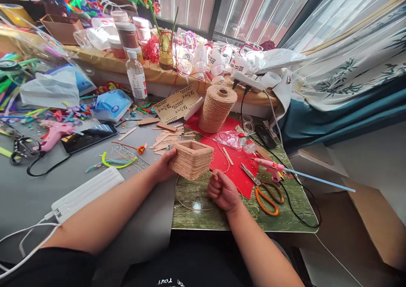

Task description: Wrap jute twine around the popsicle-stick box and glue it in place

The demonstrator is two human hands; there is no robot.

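My left hand (165, 165) grips the left side of a small square box wrapped in twine (193, 164), its open top tilted toward me. Close to the box's right corner, my right hand (223, 189) is closed with thumb and forefinger pinching the twine (213, 172). A loose length of twine hangs below the box and curls over the green wood-look board (203, 219). Behind the box stands a large spool of twine (218, 107) on red paper (242, 175). Scissors with orange handles (266, 198) lie open to the right of my right hand.
A pink glue gun (269, 165) with a long blue stick lies at right. Wooden sticks (165, 137), a sandpaper sheet (177, 105) and a water bottle (137, 80) are behind. At left are another pink glue gun (53, 135), a tablet (90, 137) and a white power strip (87, 194).
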